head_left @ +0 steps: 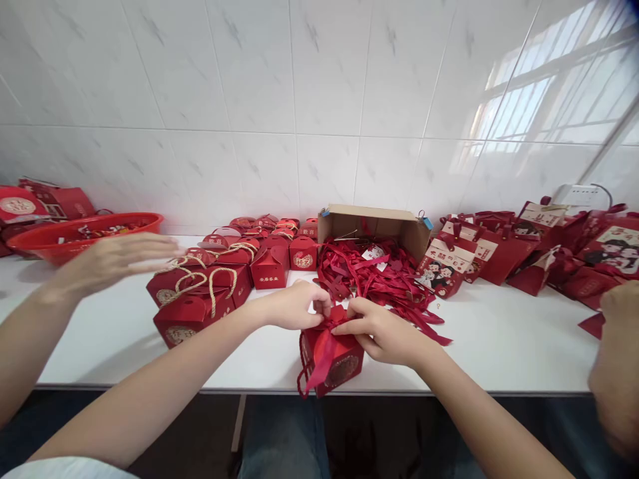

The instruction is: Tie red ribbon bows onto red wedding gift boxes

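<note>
A small red gift box (335, 362) stands at the near edge of the white table (509, 346). A red ribbon (324, 349) runs over its top and hangs down its front. My left hand (295, 305) pinches the ribbon at the top left of the box. From the right, my right hand (382, 330) pinches the ribbon too, with its fingers resting on the box top. Both hands are closed on the ribbon.
Another person's hand (112, 259) reaches in from the left over a group of red boxes with rope handles (200, 293). A cardboard box (374, 226) spills red ribbons (384, 276). Red gift bags (479, 256) line the right; a red basin (80, 236) sits far left. Someone's arm (616, 372) shows at the right edge.
</note>
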`<state>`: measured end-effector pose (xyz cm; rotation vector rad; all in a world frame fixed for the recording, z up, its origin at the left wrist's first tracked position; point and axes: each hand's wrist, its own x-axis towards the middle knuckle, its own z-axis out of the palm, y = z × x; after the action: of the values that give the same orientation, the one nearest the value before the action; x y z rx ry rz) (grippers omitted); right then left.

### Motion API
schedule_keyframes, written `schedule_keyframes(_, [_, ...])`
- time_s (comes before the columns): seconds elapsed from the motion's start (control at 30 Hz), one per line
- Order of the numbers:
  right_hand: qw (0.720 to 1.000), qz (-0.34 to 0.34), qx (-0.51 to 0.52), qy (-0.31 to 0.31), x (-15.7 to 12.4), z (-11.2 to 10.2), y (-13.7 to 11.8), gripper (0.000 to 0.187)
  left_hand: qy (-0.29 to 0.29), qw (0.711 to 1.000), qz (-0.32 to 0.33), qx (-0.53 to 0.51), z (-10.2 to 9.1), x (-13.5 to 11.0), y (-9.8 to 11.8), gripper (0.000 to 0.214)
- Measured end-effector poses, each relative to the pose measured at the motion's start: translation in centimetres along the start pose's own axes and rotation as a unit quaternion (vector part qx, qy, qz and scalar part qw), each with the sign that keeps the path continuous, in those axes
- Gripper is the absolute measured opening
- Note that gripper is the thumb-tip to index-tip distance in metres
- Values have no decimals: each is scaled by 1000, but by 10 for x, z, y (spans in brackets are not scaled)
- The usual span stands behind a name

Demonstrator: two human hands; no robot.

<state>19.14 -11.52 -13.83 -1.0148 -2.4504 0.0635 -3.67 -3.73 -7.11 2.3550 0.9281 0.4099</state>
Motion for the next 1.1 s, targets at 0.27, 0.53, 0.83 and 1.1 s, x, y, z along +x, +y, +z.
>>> schedule_keyframes(0.27, [1000, 3, 17, -20, -1, 6, 1, 47, -152, 985, 73, 25, 12, 23, -2, 11])
schedule_keyframes(0.53, [999, 13, 31, -31, -2, 7, 3, 49, -180, 981, 70, -10, 23, 25, -9, 5])
schedule_keyframes(0.83, [1000, -13, -2, -2, -1, 8, 6, 46, -133, 983, 99, -73, 29, 23, -27, 25])
schedule_keyframes(1.1, [1000, -19, -12, 1, -2, 11, 8, 46, -80, 991, 107, -8, 32, 22, -35, 24])
